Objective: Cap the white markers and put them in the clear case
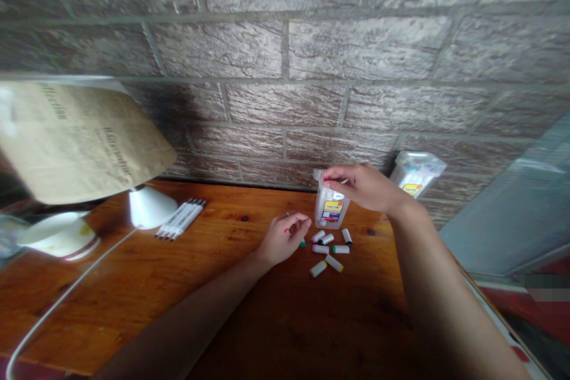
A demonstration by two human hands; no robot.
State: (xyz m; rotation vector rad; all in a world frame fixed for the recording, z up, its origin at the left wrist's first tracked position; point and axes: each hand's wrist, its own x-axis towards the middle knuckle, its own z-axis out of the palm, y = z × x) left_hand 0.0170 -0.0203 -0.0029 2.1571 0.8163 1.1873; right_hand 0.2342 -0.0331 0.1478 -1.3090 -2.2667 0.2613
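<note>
The fingers of my right hand [363, 185] bend down over the top of a clear plastic container with a yellow, white and blue label [332, 208], seemingly to steady it upright; whether they pinch its rim or something at its mouth, I cannot tell. My left hand [285, 238] is low over the brown wooden tabletop [249, 314], thumb and forefinger drawn together beside a short green-ended piece [303, 243]; I cannot see whether they grip it. Just in front of the container lie short white cylinders with coloured ends [320, 249], loosely grouped, I judge, so either hand reaches them easily. Farther left, slim white markers with dark ends [180, 221] lie side by side near the white cone-shaped lamp base [151, 208], an arrangement that stops them scattering. Beyond my right wrist, a second clear plastic container [416, 175] is near the grey-brown brick wall [285, 101].
</note>
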